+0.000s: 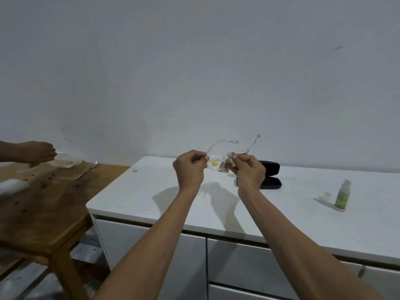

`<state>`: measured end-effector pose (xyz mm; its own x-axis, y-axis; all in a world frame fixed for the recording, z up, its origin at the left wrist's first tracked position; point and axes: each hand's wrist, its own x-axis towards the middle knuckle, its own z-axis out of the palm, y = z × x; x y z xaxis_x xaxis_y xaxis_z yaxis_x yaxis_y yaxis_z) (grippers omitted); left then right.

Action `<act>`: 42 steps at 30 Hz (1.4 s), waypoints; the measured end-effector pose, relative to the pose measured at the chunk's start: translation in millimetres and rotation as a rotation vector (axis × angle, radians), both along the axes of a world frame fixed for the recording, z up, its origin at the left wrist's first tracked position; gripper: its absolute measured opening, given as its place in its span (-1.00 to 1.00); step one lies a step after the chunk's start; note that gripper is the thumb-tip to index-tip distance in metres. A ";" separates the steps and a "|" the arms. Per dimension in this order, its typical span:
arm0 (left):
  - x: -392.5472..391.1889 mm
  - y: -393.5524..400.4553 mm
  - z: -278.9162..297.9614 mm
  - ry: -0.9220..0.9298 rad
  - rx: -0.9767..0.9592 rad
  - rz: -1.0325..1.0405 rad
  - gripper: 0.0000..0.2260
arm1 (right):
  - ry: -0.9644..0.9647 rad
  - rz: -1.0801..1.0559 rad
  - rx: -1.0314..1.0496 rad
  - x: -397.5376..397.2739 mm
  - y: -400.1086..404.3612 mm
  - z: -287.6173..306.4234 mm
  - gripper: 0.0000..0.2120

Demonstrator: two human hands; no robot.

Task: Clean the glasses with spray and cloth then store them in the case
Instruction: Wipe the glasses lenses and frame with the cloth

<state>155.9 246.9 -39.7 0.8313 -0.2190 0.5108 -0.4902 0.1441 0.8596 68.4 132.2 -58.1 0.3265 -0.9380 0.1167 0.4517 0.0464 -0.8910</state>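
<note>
Both hands are holding clear glasses above the white counter (151, 191).

The left hand (189, 169) is pinching the glasses (216, 163) at the left hinge, a yellow smear showing on that lens; the right hand (249, 172) is pinching a cloth (229, 163) against the other lens. Behind it, the open black case (270, 174) is lying on the counter, with the spray bottle (343, 194) standing far right.

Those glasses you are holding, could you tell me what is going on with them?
A person holds clear-framed glasses above a white cabinet top. The left hand pinches the frame by one lens, which carries a yellow smear, while the right hand presses a cloth to the other lens. The black case lies open behind, and the spray bottle stands to the right.
</note>
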 end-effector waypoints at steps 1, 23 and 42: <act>1.9 1.1 -2.6 0.014 0.001 -0.001 -0.93 | 0.029 0.021 -0.008 -3.9 0.1 1.8 -0.90; 6.1 5.0 9.3 -0.171 0.090 0.041 -0.94 | -0.075 -0.058 0.143 20.4 11.1 19.7 -0.80; 24.5 20.6 -12.1 -0.091 0.191 -0.025 -0.89 | 0.174 0.104 0.017 -17.4 -1.1 -7.0 -0.94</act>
